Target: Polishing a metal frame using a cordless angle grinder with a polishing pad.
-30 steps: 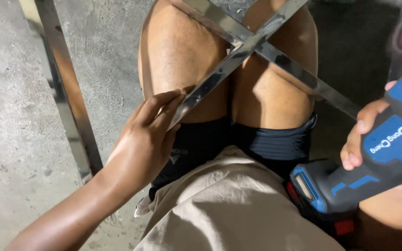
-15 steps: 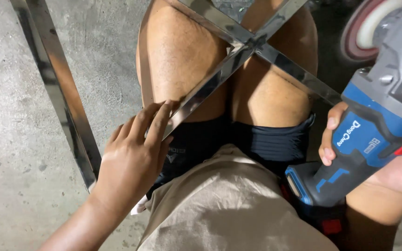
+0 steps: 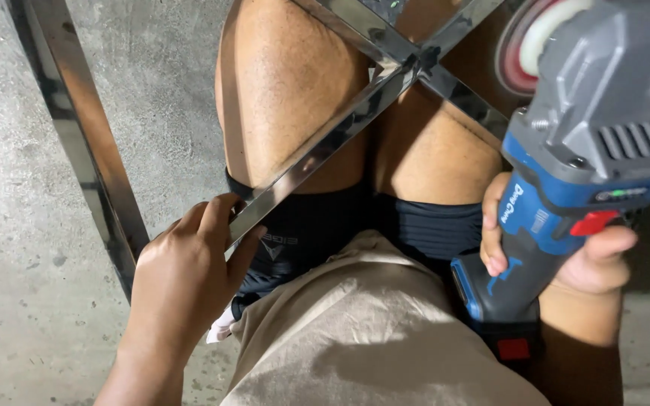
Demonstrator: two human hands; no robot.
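Observation:
My left hand [image 3: 186,278] grips the lower end of a shiny steel bar [image 3: 317,154] that slopes up to a crossing joint [image 3: 408,62] of two bars over my knees. My right hand [image 3: 566,259] holds a blue and grey cordless angle grinder [image 3: 573,162] by its handle, raised at the right. Its round pad with a red backing [image 3: 532,41] hangs just right of the crossing joint, apart from the bars. A battery pack [image 3: 502,331] sits at the grinder's lower end.
A long upright steel bar [image 3: 84,135] of the same frame runs along the left over the rough concrete floor [image 3: 16,248]. My bare knees, dark shorts and beige shirt [image 3: 355,338] fill the middle, under the crossed bars.
The grinder has come up and leftward, nearer the crossing joint, its pad now in view. My left hand stays on the sloping bar.

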